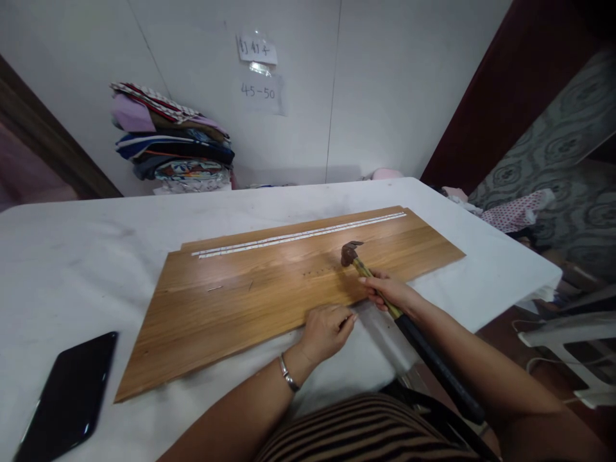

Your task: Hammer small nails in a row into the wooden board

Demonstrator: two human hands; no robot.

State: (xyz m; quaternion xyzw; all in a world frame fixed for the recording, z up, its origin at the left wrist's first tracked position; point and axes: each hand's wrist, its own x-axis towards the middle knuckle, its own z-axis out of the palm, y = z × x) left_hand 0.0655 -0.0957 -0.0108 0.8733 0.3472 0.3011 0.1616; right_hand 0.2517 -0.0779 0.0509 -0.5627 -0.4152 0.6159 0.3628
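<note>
My right hand is wrapped round the yellow part of a claw hammer, well up the handle. The hammer's rusty brown head is over the wooden board, and its black grip slants back along my forearm. My left hand, with a silver bracelet at the wrist, rests curled at the board's front edge. Its fingers are closed, and whatever they may hold is hidden. Between the hammer and the board's left half runs a short row of small dark marks. A loose nail lies further left, with another thin nail near it.
Two white measuring strips lie along the board's far side. A black phone is on the white-covered table at left. Folded clothes are stacked against the wall. A white plastic stool stands at right.
</note>
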